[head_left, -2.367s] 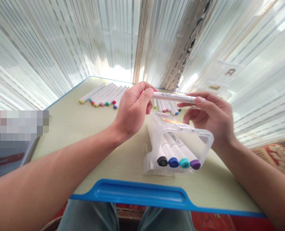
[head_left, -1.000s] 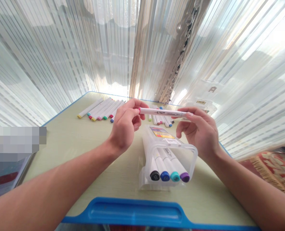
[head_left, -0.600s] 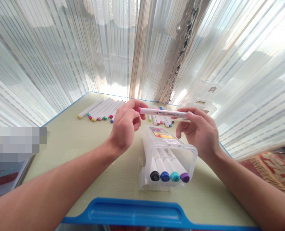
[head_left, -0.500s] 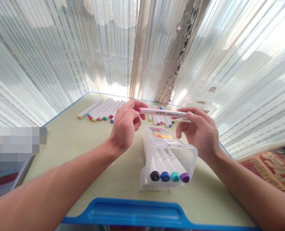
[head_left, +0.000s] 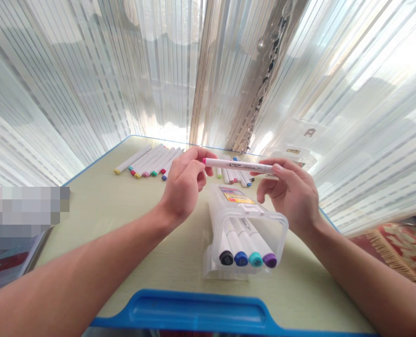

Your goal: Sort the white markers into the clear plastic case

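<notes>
A white marker [head_left: 239, 165] with a pink end lies level between my hands, above the table. My left hand [head_left: 185, 180] pinches its pink end, and the fingers of my right hand [head_left: 292, 194] close on the opposite end. Just below stands a clear plastic marker case [head_left: 213, 210], its open end facing me. Inside it, several white markers [head_left: 245, 241] lie side by side, with black, blue, turquoise and purple caps toward me. A yellow label [head_left: 238, 195] is on top of the case.
Loose markers [head_left: 148, 161] lie in a group at the back left of the table [head_left: 130, 252]. A second group [head_left: 225, 174] lies behind the held marker. A clear plastic lid or box [head_left: 294, 145] stands at the back right. A blue tray [head_left: 197, 311] edges the front.
My hands and the marker between them are almost still. The view has shifted very slightly; the case and the loose markers stay in place.
</notes>
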The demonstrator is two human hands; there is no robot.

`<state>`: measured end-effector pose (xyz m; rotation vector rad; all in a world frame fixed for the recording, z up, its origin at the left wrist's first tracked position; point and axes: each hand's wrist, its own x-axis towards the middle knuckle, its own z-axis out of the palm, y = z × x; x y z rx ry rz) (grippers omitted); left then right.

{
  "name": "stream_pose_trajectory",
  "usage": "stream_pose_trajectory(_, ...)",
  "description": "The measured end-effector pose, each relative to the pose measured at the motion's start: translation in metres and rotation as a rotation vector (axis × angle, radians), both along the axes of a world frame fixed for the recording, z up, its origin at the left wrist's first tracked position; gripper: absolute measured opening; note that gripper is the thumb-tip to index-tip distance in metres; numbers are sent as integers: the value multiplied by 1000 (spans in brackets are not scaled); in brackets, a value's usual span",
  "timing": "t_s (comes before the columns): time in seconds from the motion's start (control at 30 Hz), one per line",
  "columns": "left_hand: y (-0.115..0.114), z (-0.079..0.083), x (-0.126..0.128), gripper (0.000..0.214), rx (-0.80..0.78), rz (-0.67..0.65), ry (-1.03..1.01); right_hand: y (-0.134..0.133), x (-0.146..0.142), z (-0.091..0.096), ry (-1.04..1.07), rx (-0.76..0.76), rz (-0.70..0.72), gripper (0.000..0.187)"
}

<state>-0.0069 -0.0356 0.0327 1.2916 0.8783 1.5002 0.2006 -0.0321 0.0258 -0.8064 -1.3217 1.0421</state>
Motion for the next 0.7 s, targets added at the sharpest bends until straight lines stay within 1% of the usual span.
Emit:
stream_pose_trajectory(0.33, 1, -1, 0, 18, 4, -3, 3, 0, 0, 1, 43, -29, -2, 16)
stream_pose_trajectory(0.7, 1, -1, 0, 17, -3, 7, 11, 0, 0, 0, 56, -25, 1, 17)
